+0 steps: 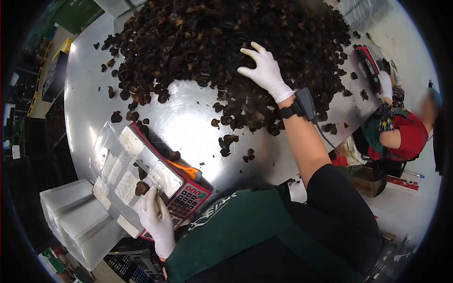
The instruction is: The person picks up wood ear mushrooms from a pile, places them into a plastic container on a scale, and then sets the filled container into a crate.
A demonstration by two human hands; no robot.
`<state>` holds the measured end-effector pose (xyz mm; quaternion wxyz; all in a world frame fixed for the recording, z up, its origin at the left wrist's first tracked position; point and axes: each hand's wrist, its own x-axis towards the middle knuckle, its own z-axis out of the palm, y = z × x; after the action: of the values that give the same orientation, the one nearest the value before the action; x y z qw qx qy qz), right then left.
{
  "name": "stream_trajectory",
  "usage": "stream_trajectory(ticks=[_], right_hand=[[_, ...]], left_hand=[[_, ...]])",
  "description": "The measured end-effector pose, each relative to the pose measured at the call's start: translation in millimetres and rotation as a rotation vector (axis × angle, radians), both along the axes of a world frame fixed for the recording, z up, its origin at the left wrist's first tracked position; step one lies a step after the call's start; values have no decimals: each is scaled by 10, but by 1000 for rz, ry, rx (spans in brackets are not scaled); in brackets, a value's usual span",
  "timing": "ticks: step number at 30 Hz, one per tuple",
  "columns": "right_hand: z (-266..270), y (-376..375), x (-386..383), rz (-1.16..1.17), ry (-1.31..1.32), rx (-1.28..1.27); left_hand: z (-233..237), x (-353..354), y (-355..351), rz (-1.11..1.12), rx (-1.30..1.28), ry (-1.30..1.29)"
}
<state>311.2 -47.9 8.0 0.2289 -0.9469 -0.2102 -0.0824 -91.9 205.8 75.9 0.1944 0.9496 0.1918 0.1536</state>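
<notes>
A large heap of dark brown wood ear mushrooms point(188, 52) covers the back of the metal table. My right hand point(264, 70), in a white glove, reaches over the heap with its fingers spread, and no mushroom shows in its grip. A clear plastic clamshell box point(125, 181) lies with its lid raised on a red digital scale point(200, 191), a few mushrooms inside. At the box's near edge, my gloved left hand point(155, 219) has its fingers bent and closed on the plastic rim. One brown mushroom piece point(141, 188) sits right by those fingertips.
Stacked clear plastic boxes point(78, 221) stand left of the scale. An orange-handled cutter point(186, 169) lies against the scale's far side. Loose mushrooms dot the metal table point(184, 111). At right, a person in red point(408, 137) works by another scale point(368, 68).
</notes>
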Motion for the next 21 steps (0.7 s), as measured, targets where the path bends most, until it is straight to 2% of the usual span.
stream_trajectory(ticks=[2, 7, 10, 13, 14, 15, 18, 19, 21], right_hand=[[-72, -37, 103, -10, -201, 1], [-113, 61, 241, 65, -101, -95], [-92, 84, 216, 58, -117, -36], [72, 116, -102, 60, -58, 226], [112, 137, -248, 126, -45, 340], [230, 189, -469, 111, 205, 431], [541, 373, -1119, 144, 884, 673], [630, 423, -1284, 114, 1086, 687], [650, 530, -1572, 226, 1115, 671]], left_hand=[[2, 13, 11, -14, 15, -2], [-3, 26, 13, -27, 0, 4], [16, 21, 0, -20, -23, -9], [42, 7, -27, 14, 5, -81], [73, 22, -50, 47, 41, -132], [114, 37, -74, 84, 79, -180], [358, 133, -185, -4, 86, -230], [373, 230, -207, -72, 17, -233], [405, 513, -268, -159, -107, -223]])
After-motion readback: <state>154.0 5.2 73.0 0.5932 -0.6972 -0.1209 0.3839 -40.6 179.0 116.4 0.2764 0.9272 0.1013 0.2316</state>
